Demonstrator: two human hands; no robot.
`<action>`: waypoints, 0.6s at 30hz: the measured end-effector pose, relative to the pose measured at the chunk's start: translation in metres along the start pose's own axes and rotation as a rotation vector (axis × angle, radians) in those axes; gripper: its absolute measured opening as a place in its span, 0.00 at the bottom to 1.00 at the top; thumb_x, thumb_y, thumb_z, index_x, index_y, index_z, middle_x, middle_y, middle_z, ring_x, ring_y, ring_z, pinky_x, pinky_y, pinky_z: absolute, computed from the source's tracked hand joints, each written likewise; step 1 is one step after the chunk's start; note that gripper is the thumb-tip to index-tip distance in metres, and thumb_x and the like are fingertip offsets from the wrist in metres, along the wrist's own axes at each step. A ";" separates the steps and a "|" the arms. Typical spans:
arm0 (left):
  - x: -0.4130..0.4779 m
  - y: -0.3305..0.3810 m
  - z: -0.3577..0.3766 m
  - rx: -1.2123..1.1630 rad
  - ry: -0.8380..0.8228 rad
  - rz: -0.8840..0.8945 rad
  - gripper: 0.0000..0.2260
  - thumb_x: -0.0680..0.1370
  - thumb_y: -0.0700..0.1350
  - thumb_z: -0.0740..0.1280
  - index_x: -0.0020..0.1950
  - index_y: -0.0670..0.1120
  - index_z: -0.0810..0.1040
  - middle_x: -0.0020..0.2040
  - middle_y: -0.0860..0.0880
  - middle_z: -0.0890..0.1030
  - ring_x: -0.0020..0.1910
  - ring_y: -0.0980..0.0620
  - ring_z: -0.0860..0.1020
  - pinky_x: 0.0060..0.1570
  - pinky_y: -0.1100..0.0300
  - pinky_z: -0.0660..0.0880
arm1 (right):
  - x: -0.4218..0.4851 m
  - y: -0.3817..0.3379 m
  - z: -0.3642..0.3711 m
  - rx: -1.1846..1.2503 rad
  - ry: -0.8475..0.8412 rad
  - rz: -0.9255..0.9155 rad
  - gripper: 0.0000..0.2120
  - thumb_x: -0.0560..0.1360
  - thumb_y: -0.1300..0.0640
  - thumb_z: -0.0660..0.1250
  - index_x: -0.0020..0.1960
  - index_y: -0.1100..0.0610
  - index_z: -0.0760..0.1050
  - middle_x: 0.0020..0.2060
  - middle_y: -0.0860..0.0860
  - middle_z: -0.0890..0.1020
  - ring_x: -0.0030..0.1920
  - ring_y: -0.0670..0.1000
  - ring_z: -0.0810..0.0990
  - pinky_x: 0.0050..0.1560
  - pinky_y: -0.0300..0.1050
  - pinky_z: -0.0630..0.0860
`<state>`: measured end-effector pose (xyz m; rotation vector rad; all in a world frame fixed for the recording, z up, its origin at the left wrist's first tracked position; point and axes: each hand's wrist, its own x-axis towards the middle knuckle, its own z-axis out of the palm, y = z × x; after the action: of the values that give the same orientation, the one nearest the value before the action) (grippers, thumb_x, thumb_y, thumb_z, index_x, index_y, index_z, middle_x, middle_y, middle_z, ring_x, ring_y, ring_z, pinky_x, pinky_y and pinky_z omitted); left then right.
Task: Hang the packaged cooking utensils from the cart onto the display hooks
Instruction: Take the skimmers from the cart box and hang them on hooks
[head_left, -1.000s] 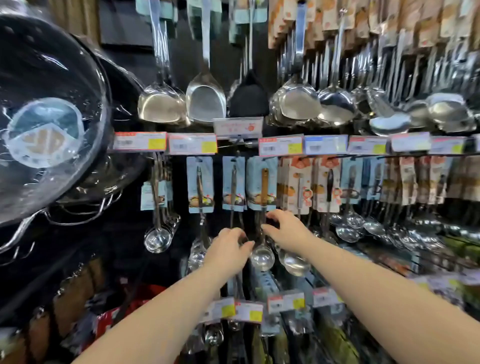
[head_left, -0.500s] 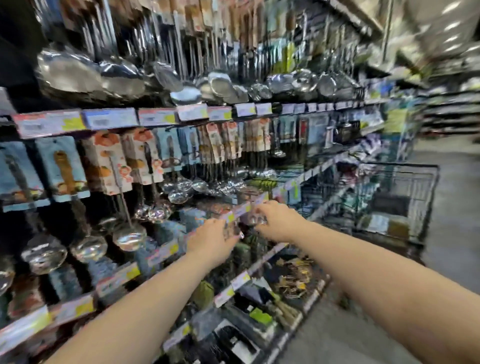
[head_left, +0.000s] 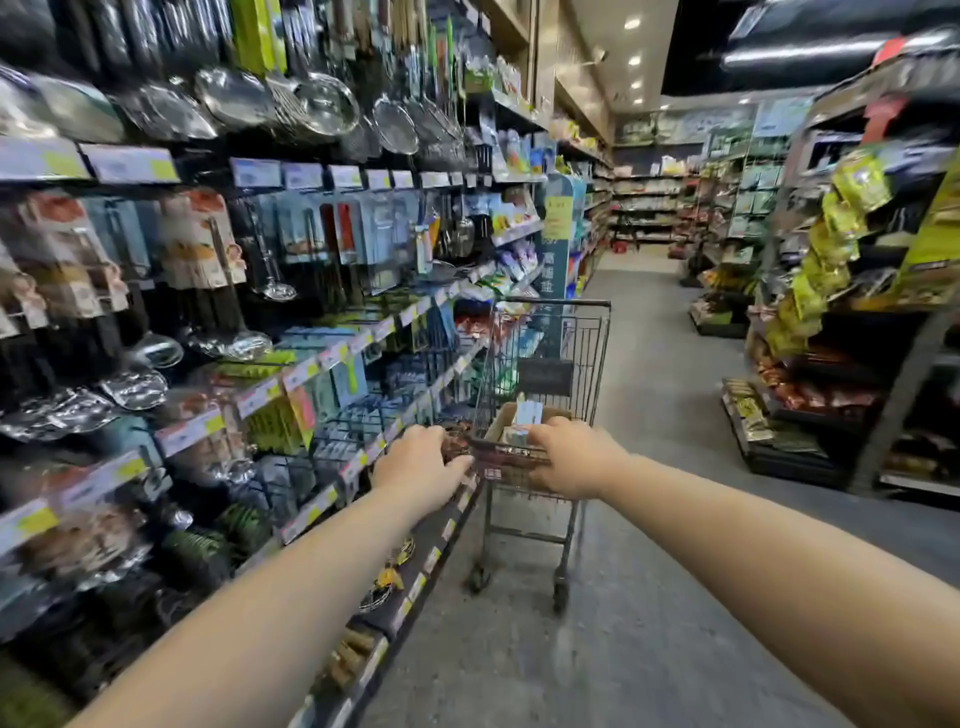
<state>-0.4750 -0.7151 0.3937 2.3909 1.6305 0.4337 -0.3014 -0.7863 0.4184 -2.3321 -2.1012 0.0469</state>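
Price tags (head_left: 130, 163) & blue aisle sign (head_left: 558, 228) were too blurred to read. Cart (head_left: 592, 364) stood in the aisle beside shelves (head_left: 410, 577), w/ a cardboard box (head_left: 501, 421) inside holding carded packs (head_left: 527, 415). L hand (head_left: 418, 467) was at cart's near-left corner, fingers fairly straight, gripping nothing. R hand (head_left: 576, 457) was over the near rim, just beside the packs; its fingers were hidden, so can't tell its grip. Ladles (head_left: 249, 343) hung at left.
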 end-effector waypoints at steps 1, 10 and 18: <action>0.012 0.012 0.008 -0.001 -0.007 0.010 0.22 0.75 0.61 0.60 0.62 0.48 0.71 0.61 0.46 0.74 0.57 0.44 0.75 0.52 0.49 0.76 | 0.008 0.016 0.002 0.010 0.006 0.015 0.22 0.75 0.48 0.63 0.67 0.52 0.67 0.61 0.55 0.74 0.60 0.60 0.74 0.60 0.57 0.73; 0.136 0.038 0.072 0.043 -0.082 0.076 0.21 0.75 0.61 0.60 0.60 0.48 0.72 0.60 0.46 0.73 0.54 0.43 0.75 0.46 0.51 0.75 | 0.109 0.093 0.037 0.037 -0.023 0.073 0.25 0.73 0.45 0.64 0.68 0.51 0.65 0.64 0.54 0.73 0.61 0.59 0.74 0.61 0.57 0.73; 0.301 0.021 0.122 0.077 -0.171 0.136 0.21 0.75 0.61 0.60 0.60 0.48 0.70 0.59 0.47 0.72 0.51 0.44 0.75 0.47 0.49 0.76 | 0.255 0.137 0.054 0.085 -0.026 0.202 0.23 0.74 0.48 0.63 0.68 0.51 0.66 0.61 0.54 0.74 0.60 0.57 0.74 0.61 0.56 0.73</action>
<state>-0.3097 -0.4442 0.3237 2.5267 1.4422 0.1851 -0.1397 -0.5482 0.3561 -2.4950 -1.8266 0.1635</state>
